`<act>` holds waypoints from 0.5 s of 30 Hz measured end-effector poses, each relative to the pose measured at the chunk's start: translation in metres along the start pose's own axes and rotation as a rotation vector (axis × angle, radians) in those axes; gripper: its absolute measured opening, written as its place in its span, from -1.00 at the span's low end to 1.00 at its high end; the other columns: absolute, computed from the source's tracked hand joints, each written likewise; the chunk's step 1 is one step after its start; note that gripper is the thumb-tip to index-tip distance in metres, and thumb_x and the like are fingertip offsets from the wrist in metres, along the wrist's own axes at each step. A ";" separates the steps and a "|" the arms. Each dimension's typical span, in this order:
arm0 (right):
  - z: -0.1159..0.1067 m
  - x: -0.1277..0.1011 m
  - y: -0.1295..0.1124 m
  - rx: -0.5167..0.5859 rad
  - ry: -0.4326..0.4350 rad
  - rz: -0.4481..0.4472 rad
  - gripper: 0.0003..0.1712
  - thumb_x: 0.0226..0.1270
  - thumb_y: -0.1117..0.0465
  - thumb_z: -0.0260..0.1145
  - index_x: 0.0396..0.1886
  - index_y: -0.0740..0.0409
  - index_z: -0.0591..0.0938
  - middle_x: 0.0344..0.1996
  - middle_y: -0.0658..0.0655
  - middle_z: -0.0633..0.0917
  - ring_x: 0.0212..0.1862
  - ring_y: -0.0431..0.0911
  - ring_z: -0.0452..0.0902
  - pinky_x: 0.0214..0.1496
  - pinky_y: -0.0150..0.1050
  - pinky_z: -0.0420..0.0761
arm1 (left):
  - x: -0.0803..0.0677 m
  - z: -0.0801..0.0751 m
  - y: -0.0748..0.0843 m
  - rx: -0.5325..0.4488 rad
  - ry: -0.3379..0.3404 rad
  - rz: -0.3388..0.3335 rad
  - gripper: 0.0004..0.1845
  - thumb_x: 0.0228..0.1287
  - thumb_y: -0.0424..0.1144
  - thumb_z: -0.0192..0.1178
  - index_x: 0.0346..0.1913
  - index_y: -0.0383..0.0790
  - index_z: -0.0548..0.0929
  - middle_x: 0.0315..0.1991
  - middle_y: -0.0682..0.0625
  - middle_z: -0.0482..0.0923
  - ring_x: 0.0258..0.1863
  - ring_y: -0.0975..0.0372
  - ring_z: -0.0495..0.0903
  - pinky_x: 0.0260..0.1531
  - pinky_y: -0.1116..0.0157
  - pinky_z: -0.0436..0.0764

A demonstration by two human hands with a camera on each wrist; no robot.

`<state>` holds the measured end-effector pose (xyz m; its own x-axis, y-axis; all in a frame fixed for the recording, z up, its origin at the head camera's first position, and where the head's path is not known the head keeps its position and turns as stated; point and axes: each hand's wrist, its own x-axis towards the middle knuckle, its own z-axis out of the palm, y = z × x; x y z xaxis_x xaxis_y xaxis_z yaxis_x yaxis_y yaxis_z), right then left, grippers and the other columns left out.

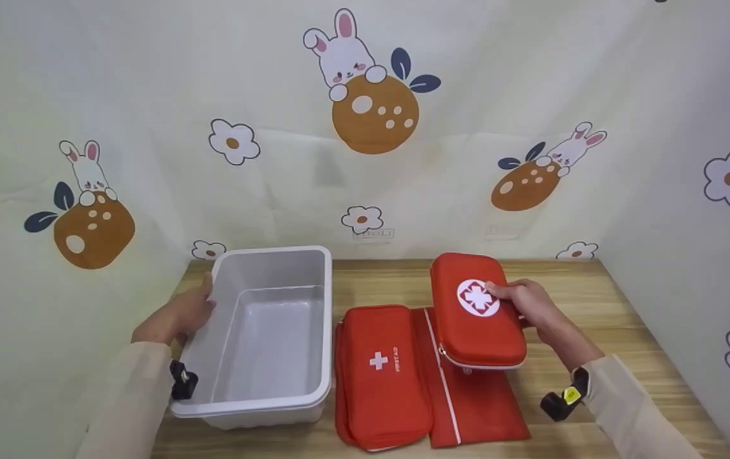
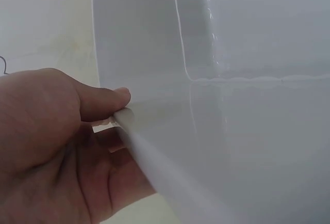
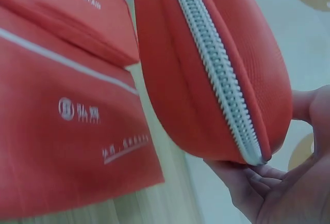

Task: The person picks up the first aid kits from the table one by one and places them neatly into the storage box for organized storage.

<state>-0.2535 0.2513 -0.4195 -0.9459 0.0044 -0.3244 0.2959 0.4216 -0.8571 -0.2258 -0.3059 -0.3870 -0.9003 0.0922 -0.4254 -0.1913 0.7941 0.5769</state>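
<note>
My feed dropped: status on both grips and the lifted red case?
Left grip pinches grey bin by its rim. Right grip holds red case, raised. FIRST AID pouch lies between case and bin.

Left sleeve (image 1: 125,401): long, plain, cream-beige cloth reaching the wrist
Right sleeve (image 1: 635,405): matching cream-beige, lightly creased, ending at the wrist
Left wrist camera (image 1: 183,382): small, black, blocky, with a pale patch
Right wrist camera (image 1: 554,407): black, bent in outline, rounded at its lower end
Yellow label (image 1: 572,395): bright, darkly marked, on the right wrist camera
Left grip (image 1: 180,315): bare
Right grip (image 1: 530,306): bare
</note>
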 end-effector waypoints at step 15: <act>0.032 -0.001 -0.025 0.137 -0.084 -0.033 -0.34 0.36 -0.14 0.29 0.19 0.31 0.51 -0.25 0.04 0.76 -0.24 -0.11 0.73 -0.23 -0.24 0.77 | -0.002 -0.002 0.002 -0.041 -0.012 -0.039 -0.34 0.65 -0.26 -0.39 0.55 -0.38 -0.44 0.30 -0.57 0.22 0.08 -0.25 0.59 -0.09 -0.16 0.71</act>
<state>-0.2557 0.2120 -0.4107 -0.9427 -0.0860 -0.3224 0.2855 0.2922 -0.9127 -0.2253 -0.3057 -0.3839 -0.8870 0.0695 -0.4565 -0.2419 0.7721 0.5876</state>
